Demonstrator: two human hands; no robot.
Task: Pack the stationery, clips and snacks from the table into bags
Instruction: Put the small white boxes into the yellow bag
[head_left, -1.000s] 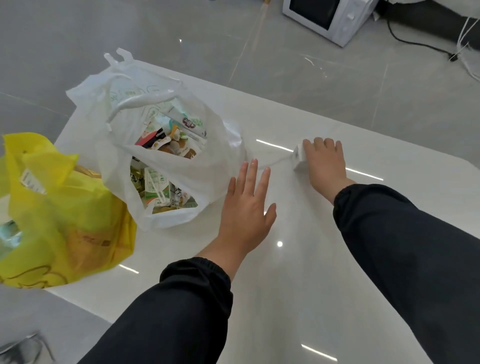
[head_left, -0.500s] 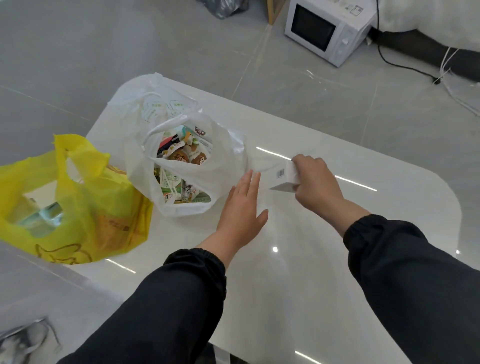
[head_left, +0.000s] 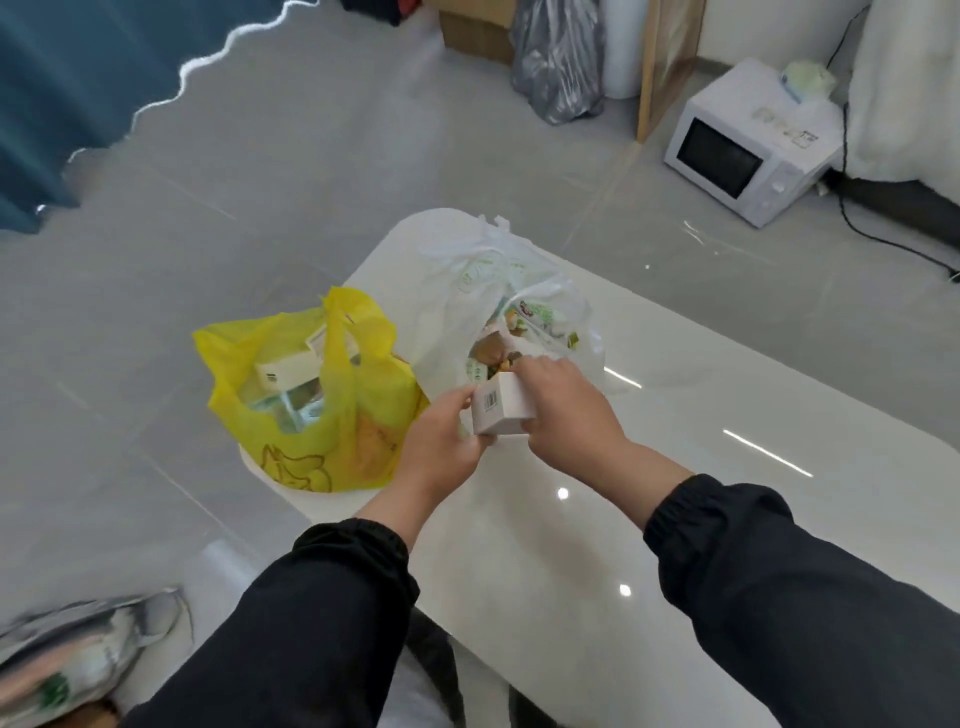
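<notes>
White box (head_left: 503, 411) being held between both hands.
Right of the yellow bag (head_left: 311, 426), it is being pinched by the left hand (head_left: 440, 447) and gripped by the right hand (head_left: 569, 415), above the surface (head_left: 737, 405) at the white bag's (head_left: 452, 312) mouth.

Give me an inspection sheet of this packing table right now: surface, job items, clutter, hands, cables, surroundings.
Surface: glossy white table, reflecting lights.
Job's things: yellow bag and white bag, both filled, side by side; small white box at the white bag's mouth.
Clutter: grey bag and cardboard box on the floor.
Hands: left hand and right hand both grip that box.
Cables: black cable on floor beside microwave.
Surroundings: tiled floor, blue curtain.
</notes>
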